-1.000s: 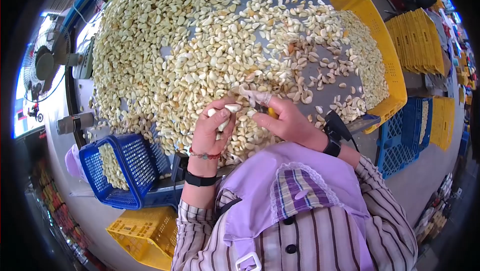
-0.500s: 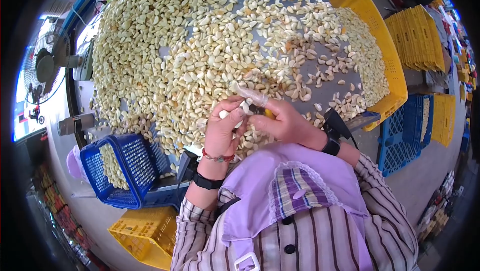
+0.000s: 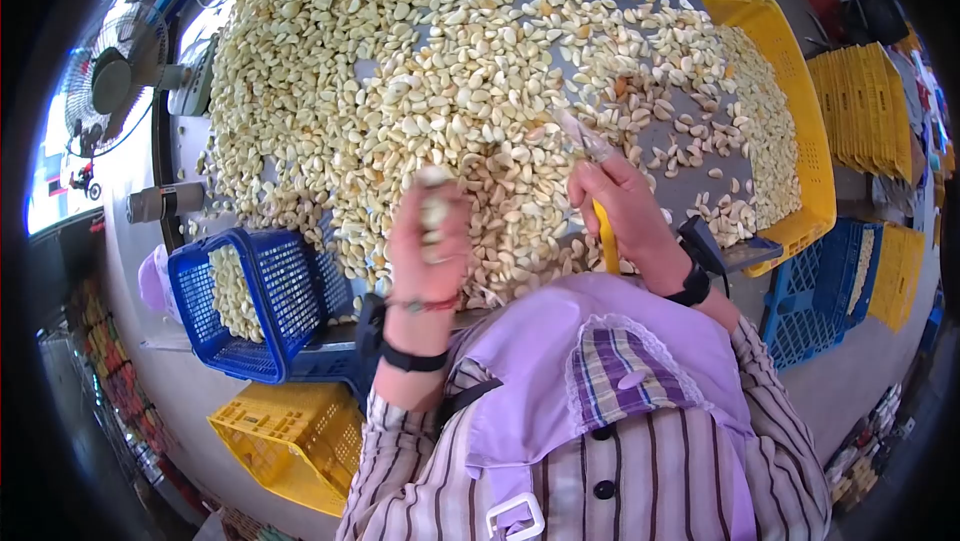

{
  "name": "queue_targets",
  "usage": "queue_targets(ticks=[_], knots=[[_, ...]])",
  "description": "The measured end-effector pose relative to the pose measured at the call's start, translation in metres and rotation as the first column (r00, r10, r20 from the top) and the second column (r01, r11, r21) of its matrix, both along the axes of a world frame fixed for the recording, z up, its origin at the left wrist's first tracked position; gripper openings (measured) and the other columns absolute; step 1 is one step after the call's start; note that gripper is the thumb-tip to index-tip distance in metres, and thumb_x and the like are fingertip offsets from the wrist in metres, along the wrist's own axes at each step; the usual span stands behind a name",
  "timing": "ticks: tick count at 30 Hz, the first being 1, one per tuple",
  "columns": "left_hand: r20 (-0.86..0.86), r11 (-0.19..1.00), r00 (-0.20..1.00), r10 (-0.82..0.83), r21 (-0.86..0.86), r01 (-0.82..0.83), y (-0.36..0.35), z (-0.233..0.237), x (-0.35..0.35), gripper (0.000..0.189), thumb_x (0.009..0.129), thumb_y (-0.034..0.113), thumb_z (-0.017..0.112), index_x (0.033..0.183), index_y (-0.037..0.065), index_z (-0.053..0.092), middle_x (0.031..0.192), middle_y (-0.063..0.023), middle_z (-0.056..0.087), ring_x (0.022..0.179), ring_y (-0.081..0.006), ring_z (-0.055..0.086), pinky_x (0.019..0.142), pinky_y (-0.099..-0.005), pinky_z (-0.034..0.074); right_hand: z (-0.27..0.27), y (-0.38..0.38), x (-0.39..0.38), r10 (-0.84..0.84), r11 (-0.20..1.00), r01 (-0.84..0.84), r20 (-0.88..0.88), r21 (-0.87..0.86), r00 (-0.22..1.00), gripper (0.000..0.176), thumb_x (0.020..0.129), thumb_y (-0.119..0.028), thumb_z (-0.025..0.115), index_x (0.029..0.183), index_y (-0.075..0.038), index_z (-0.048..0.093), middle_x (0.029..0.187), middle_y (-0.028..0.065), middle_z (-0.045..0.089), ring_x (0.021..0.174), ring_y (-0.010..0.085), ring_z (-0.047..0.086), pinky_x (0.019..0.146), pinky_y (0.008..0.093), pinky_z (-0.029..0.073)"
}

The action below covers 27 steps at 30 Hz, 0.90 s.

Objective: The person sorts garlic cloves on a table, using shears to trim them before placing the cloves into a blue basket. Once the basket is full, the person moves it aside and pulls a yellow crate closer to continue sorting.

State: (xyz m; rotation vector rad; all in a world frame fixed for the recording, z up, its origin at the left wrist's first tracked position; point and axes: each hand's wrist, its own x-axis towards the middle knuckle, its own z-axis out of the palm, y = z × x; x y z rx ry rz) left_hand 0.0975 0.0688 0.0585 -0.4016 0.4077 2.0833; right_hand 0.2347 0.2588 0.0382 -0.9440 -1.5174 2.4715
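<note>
Peeled garlic cloves (image 3: 480, 81) lie heaped across a grey table in front of me. Over the near edge of the heap is my left hand (image 3: 430, 246), smeared by motion, its fingers curled around pale garlic cloves (image 3: 435, 216). To its right, my right hand (image 3: 625, 206) grips a yellow-handled knife (image 3: 605, 236); the handle points back toward my body, and the blade is hard to make out. A translucent cover wraps the outstretched index finger. Between the two hands lie more loose cloves.
A blue basket (image 3: 285, 286) with cloves stands at the table's left edge, above a yellow crate (image 3: 290, 431). On the right is a yellow crate (image 3: 815, 131) holding cloves. Blue crates (image 3: 815, 281) and stacked yellow crates (image 3: 860, 106) stand farther right. A fan (image 3: 115, 81) is at left.
My hands were together over the cloves and have moved apart. The left hand has shifted left with cloves in it; the right has moved right with the knife. The view has shifted slightly.
</note>
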Motion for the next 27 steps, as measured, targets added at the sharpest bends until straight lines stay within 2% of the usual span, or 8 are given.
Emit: queue_targets(ticks=[5, 9, 10, 11, 12, 16, 23, 27], knots=[[-0.743, 0.898, 0.591, 0.315, 0.030, -0.440, -0.164, 0.049, -0.089, 0.021, 0.090, 0.017, 0.048, 0.101, 0.001, 0.055, 0.081, -0.0069, 0.060, 0.050, -0.0051, 0.045, 0.034, -0.0140, 0.032, -0.002, 0.006, 0.003, -0.108, 0.990, 0.106, -0.020, -0.094, 0.994, 0.018, 0.092, -0.024, 0.054, 0.091, -0.006, 0.056, 0.074, 0.0035, 0.058, 0.044, 0.0058, 0.046, 0.039, 0.0199, 0.037], [-0.918, -0.036, 0.356, -0.173, -0.355, -0.934, -0.268, 0.065, -0.132, 0.036, 0.089, 0.032, 0.054, 0.104, -0.001, 0.058, 0.095, -0.0134, 0.062, 0.078, -0.0177, 0.061, 0.061, -0.0256, 0.050, -0.010, 0.004, -0.003, -0.033, 0.998, 0.031, -0.020, -0.061, 0.999, 0.020, 0.093, -0.027, 0.054, 0.096, -0.007, 0.056, 0.074, 0.0026, 0.057, 0.044, 0.0059, 0.045, 0.040, 0.0188, 0.035], [-0.465, -0.397, 0.471, -0.750, -0.254, -0.882, -0.260, 0.070, -0.128, 0.044, 0.087, 0.037, 0.057, 0.110, -0.001, 0.056, 0.106, -0.0184, 0.059, 0.092, -0.0244, 0.058, 0.073, -0.0325, 0.049, -0.008, 0.002, -0.006, -0.028, 0.998, 0.026, -0.025, -0.065, 0.999, 0.020, 0.093, -0.027, 0.054, 0.096, -0.007, 0.056, 0.074, 0.0026, 0.057, 0.044, 0.0059, 0.045, 0.040, 0.0188, 0.035], [0.270, -0.560, 0.560, -0.783, 0.083, -0.824, -0.246, 0.076, -0.124, 0.053, 0.085, 0.041, 0.060, 0.116, -0.002, 0.055, 0.116, -0.0234, 0.056, 0.106, -0.0312, 0.055, 0.085, -0.0395, 0.048, -0.003, 0.000, -0.009, -0.011, 0.998, 0.010, -0.021, -0.061, 1.000, 0.021, 0.093, -0.026, 0.054, 0.097, -0.006, 0.055, 0.074, 0.0029, 0.057, 0.044, 0.0061, 0.045, 0.040, 0.0188, 0.035], [0.287, -0.613, 0.629, -0.723, 0.155, -0.775, -0.201, 0.087, -0.106, 0.065, 0.079, 0.044, 0.067, 0.123, -0.001, 0.051, 0.129, -0.0268, 0.046, 0.124, -0.0376, 0.041, 0.099, -0.0455, 0.037, 0.001, -0.001, -0.011, 0.006, 0.998, -0.007, -0.015, -0.056, 1.000, 0.021, 0.093, -0.026, 0.053, 0.097, -0.005, 0.055, 0.073, 0.0032, 0.057, 0.044, 0.0062, 0.045, 0.041, 0.0189, 0.034], [-0.209, -0.095, 0.105, -0.972, -0.056, -0.994, -0.121, 0.047, -0.098, 0.049, 0.075, 0.030, 0.074, 0.112, 0.001, 0.060, 0.106, -0.0188, 0.061, 0.098, -0.0339, 0.057, 0.084, -0.0417, 0.045, -0.004, -0.002, -0.013, 0.051, 0.996, -0.050, 0.014, -0.072, 0.999, 0.022, 0.094, -0.024, 0.051, 0.100, -0.004, 0.054, 0.074, 0.0035, 0.056, 0.044, 0.0067, 0.045, 0.041, 0.0194, 0.034], [-0.236, 0.057, 0.081, -0.968, -0.526, -0.848, 0.024, -0.065, -0.100, 0.036, 0.077, 0.036, 0.069, 0.096, 0.006, 0.067, 0.087, -0.0122, 0.065, 0.074, -0.0276, 0.062, 0.069, -0.0378, 0.050, 0.009, -0.005, -0.007, 0.127, 0.991, -0.130, 0.073, 0.044, 0.989, 0.027, 0.093, -0.021, 0.049, 0.113, -0.003, 0.054, 0.074, 0.0030, 0.056, 0.046, 0.0056, 0.046, 0.042, 0.0192, 0.035], [-0.675, 0.508, 0.335, -0.657, -0.725, -0.465, 0.020, -0.073, -0.102, 0.026, 0.083, 0.025, 0.062, 0.094, 0.002, 0.065, 0.087, -0.0071, 0.063, 0.070, -0.0171, 0.060, 0.060, -0.0261, 0.048, 0.009, 0.004, 0.000, 0.111, 0.992, -0.116, 0.099, 0.048, 0.989, 0.036, 0.093, -0.022, 0.049, 0.125, -0.004, 0.051, 0.074, 0.0021, 0.056, 0.048, 0.0042, 0.046, 0.042, 0.0188, 0.036]])
